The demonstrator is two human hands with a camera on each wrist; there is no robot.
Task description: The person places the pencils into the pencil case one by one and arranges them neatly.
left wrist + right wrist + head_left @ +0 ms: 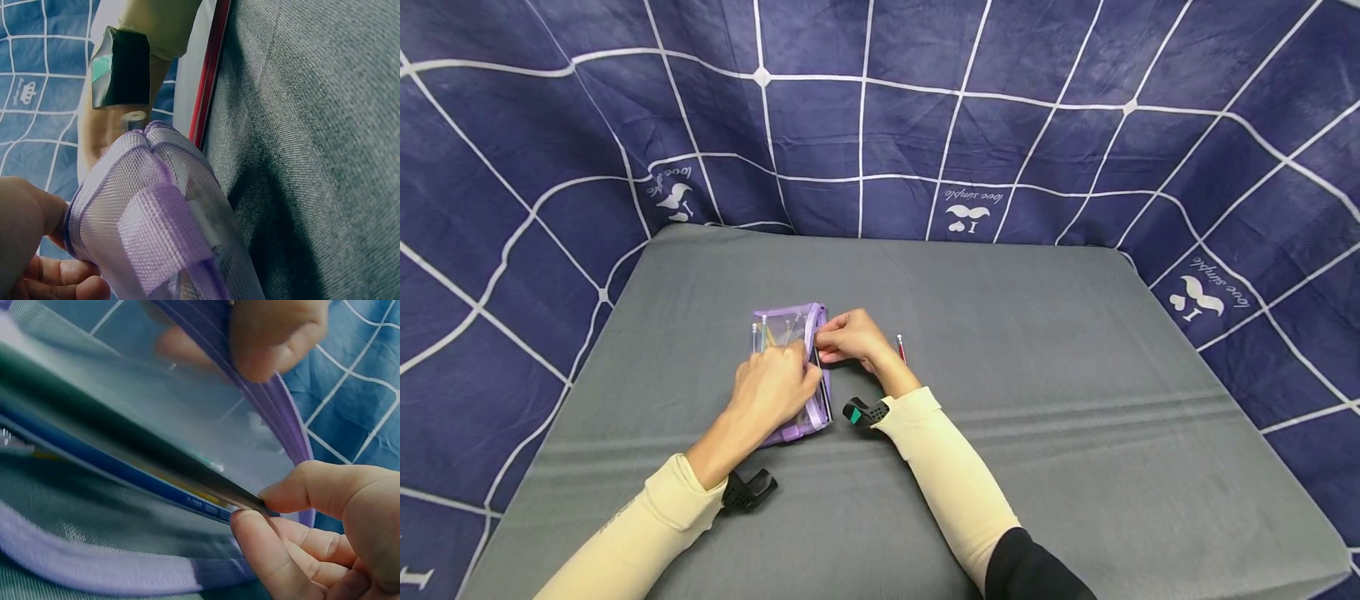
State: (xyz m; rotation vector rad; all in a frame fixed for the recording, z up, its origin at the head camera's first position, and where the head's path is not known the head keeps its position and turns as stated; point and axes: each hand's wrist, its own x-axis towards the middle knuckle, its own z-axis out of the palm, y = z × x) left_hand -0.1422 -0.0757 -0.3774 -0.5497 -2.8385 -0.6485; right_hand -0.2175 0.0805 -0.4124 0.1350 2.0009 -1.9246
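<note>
A clear pencil pouch with purple mesh and trim lies on the grey surface, its zipped side open towards the right. My left hand grips the pouch's upper edge; in the right wrist view its fingers pinch the purple zip border. At the opening, my right hand pinches the end of a dark pencil between thumb and forefinger. Below it a blue pencil lies inside the pouch, with something yellow partly hidden behind. More pencils show through the clear side.
A red pencil lies on the grey cloth-covered surface just beyond my right wrist. Dark blue curtains with white grid lines surround the back and sides. Black wrist cameras hang under both sleeves.
</note>
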